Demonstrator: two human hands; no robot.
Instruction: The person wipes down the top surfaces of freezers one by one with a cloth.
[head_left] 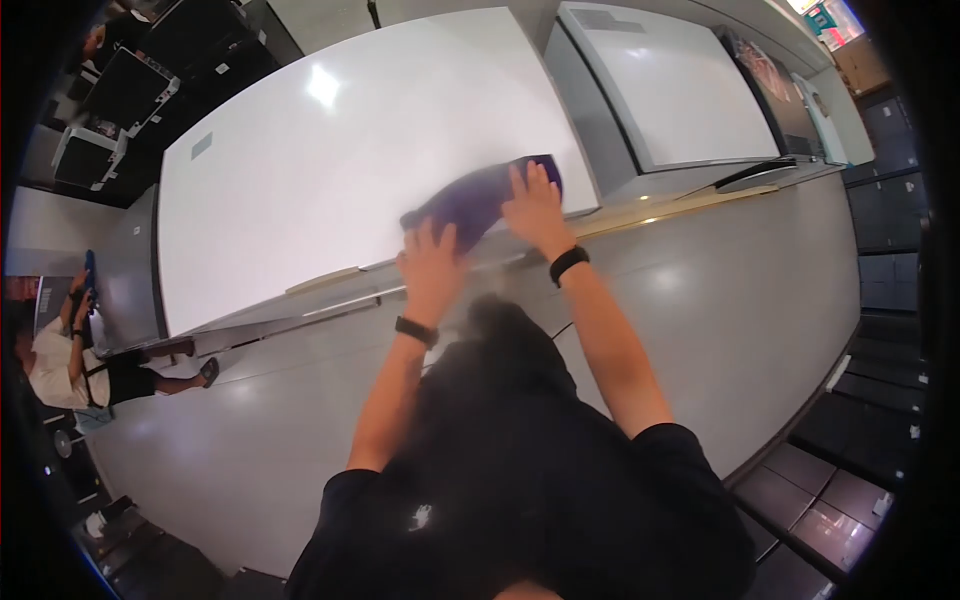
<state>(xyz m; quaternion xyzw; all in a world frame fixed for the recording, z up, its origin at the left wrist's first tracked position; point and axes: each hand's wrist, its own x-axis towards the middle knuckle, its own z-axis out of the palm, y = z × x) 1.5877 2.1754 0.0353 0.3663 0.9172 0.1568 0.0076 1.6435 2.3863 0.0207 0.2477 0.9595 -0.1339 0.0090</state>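
Observation:
A dark purple cloth (pixel 468 205) lies against the glossy white front panel (pixel 330 150) of a large appliance, near its lower right corner. My left hand (pixel 432 265) grips the cloth's lower left part, fingertips over its edge. My right hand (pixel 535 208) holds the other end, its fingers laid over the cloth close to the panel's right edge. The cloth is spread between both hands and slightly blurred. Each wrist wears a black band.
Another white-fronted appliance (pixel 690 95) stands to the right, with a gap beside the first. At the left, a person (pixel 65 365) in a light shirt holds something blue. Dark appliances (pixel 860 430) line the right side. Grey floor (pixel 700 270) runs between.

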